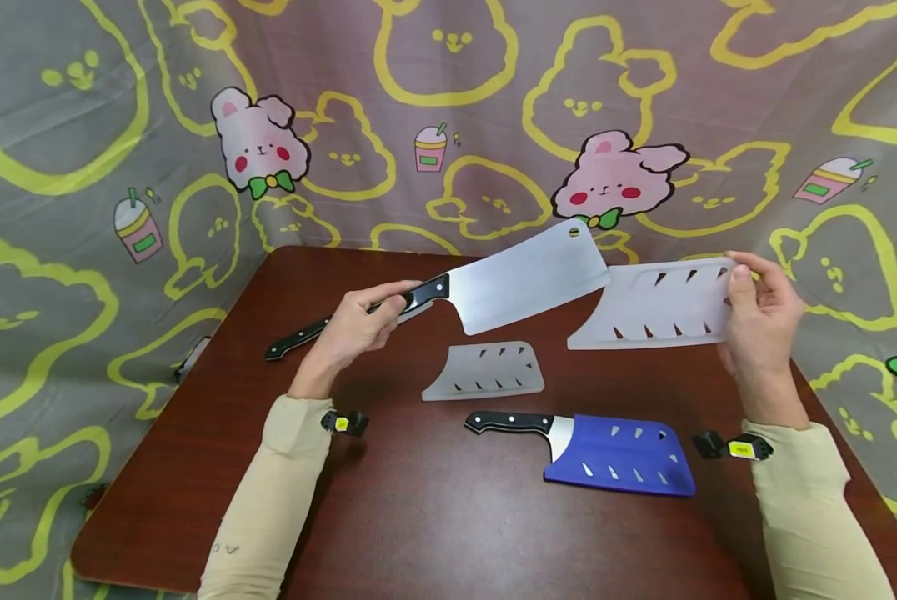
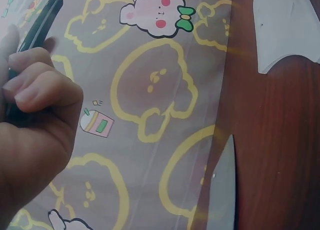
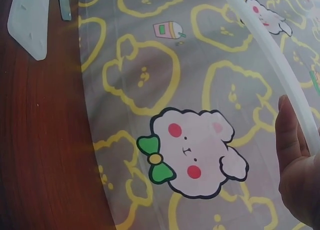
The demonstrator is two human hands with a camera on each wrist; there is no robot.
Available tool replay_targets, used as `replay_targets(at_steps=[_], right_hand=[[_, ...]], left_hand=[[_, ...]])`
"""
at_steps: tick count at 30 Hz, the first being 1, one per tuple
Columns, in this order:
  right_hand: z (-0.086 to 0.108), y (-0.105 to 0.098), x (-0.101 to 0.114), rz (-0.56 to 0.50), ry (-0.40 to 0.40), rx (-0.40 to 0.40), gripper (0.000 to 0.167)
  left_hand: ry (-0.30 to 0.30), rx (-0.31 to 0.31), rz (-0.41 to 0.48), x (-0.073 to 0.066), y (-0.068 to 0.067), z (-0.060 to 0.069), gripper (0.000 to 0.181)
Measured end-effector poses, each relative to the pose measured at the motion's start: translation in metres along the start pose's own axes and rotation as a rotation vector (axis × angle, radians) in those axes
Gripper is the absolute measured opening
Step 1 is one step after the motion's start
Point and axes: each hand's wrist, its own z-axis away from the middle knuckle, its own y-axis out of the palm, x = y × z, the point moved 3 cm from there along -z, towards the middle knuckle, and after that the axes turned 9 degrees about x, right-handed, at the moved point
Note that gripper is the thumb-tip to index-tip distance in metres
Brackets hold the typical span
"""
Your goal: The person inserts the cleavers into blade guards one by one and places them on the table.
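My left hand (image 1: 362, 321) grips the black handle of a bare cleaver (image 1: 527, 279), its wide steel blade tilted up to the right above the table. My right hand (image 1: 764, 321) pinches the far end of a large white slotted blade cover (image 1: 651, 308). The cleaver's front edge meets the cover's upper left corner in the head view; whether they touch I cannot tell. In the left wrist view, fingers curl round the handle (image 2: 42, 28). The cover (image 3: 280, 55) shows edge-on in the right wrist view, beside the thumb.
A smaller white blade cover (image 1: 486, 372) lies mid-table. Nearer lies another cleaver (image 1: 512, 422) in a blue cover (image 1: 617, 454). Behind my left hand rests a black-handled knife (image 1: 294, 340), its blade partly hidden. A patterned cloth (image 1: 448, 208) hangs round the brown table (image 1: 403, 517).
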Motion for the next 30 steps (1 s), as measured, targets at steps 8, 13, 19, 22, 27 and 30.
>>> replay_targets(at_steps=[8,13,19,22,27,30], right_hand=[[0.003,-0.005,0.001,0.025,-0.022,0.004,0.024],[0.002,-0.006,-0.001,0.009,-0.057,0.028,0.019],[0.002,-0.006,0.000,0.041,-0.023,0.017,0.020],[0.005,-0.005,0.000,0.063,0.006,0.003,0.021],[0.010,0.002,-0.005,0.044,0.006,0.024,0.020],[0.015,0.008,-0.010,0.071,0.039,0.067,0.021]], left_hand=[[0.009,0.116,-0.122,-0.011,-0.002,0.009,0.040],[-0.024,0.169,-0.184,-0.010,-0.004,0.017,0.040],[-0.056,0.255,-0.267,-0.007,0.000,0.023,0.038],[-0.049,0.276,-0.272,-0.006,0.002,0.025,0.037],[-0.043,0.274,-0.299,-0.005,0.006,0.024,0.036],[-0.050,0.289,-0.293,-0.003,0.011,0.023,0.035]])
